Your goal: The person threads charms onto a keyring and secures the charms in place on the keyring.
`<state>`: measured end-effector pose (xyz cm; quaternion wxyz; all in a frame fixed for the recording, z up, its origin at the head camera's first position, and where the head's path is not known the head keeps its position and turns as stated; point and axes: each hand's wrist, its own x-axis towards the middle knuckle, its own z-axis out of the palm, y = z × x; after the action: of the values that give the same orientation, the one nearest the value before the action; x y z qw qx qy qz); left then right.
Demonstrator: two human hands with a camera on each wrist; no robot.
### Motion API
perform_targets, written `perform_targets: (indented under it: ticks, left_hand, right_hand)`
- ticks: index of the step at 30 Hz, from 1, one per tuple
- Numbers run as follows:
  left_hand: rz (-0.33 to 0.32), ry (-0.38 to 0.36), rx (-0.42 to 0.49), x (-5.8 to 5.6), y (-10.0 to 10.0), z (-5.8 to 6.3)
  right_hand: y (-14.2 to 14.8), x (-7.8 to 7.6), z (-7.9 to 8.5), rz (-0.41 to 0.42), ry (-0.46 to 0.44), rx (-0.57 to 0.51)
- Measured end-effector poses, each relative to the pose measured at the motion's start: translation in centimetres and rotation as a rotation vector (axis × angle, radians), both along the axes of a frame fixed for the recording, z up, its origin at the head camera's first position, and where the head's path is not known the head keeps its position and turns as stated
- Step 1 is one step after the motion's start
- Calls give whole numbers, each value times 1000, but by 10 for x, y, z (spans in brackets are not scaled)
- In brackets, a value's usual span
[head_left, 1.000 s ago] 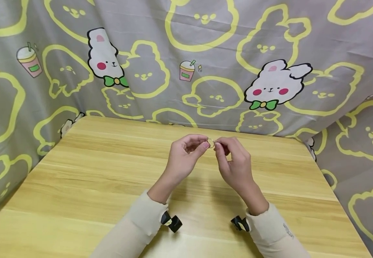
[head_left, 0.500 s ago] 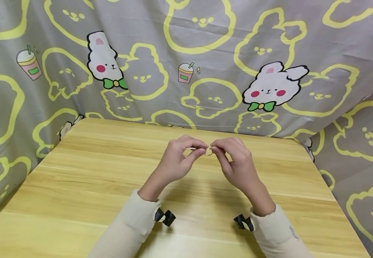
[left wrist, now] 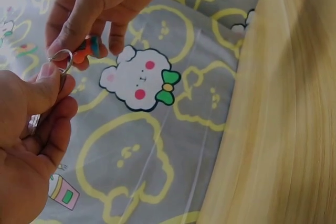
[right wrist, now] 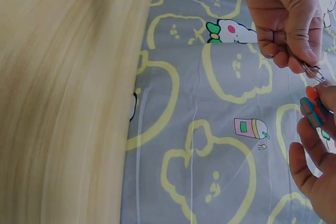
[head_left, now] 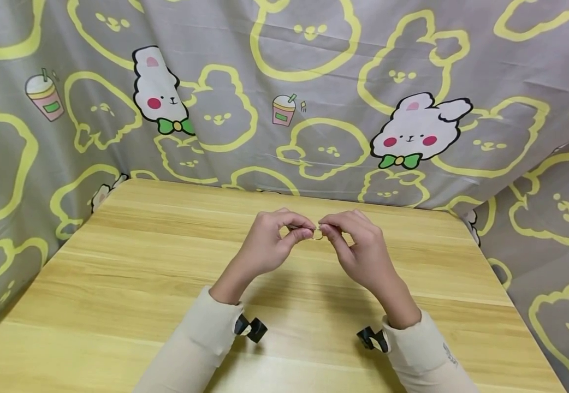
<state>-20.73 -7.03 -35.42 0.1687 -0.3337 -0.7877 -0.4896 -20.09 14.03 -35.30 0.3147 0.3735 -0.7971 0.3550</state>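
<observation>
Both hands meet over the far half of the table around a metal key ring. My left hand pinches one side of the ring between thumb and forefinger. A flat metal piece lies along its fingers, mostly hidden. With thumb and fingertips my right hand pinches the ring's other side. A small orange and teal charm is at the right hand's fingers, close by the ring. In the head view only a thin arc of the ring shows between the fingertips.
Below the hands spreads a light wood-grain table. A grey curtain with yellow cartoon outlines stands along its back and sides. Black wrist cameras stick out from both beige sleeves.
The hands have come slightly lower and the left hand has shifted left. The ring, earlier a full circle in the head view, now shows as a thin arc.
</observation>
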Motion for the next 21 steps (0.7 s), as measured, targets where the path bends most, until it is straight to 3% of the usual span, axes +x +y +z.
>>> perform_targets:
  ticks: [5,8,14,21]
  left_hand:
    - [-6,-94,-6,-2,0,-1]
    - [9,-162,-19,-4,0,-5]
    - [65,-350,-31,-11,-3,-16]
    - [76,-632,-100,-16,-2,-30]
  right_hand:
    - [-2,-2,-4,-22,-3,14]
    - [0,-3,-6,-40,-59,38]
    - [8,-9,-12,-81,-316,160]
    - [14,-22,-26,-37,-580,309]
